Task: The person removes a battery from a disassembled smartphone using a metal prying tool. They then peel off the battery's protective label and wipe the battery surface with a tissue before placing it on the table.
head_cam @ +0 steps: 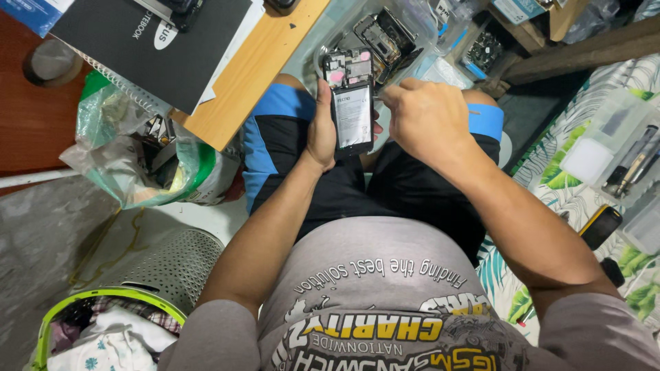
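I see an opened smartphone (351,103) with its back cover off, upright in the upper middle of the frame above my lap, its battery and circuit boards exposed. My left hand (322,130) grips it along its left edge, the thumb lying up that side and the other fingers wrapped behind, their tips just showing at the right edge. My right hand (427,120) sits just right of the phone, fingers curled together, their tips by the phone's upper right corner; I cannot tell whether they pinch anything. Beyond the phone, at the top, clear plastic bags (399,38) hold more phone parts. A wooden board (258,65) with a black notebook (148,45) fills the upper left, a green-rimmed laundry basket (148,285) the lower left, and a clear tool box (619,148) the right edge.
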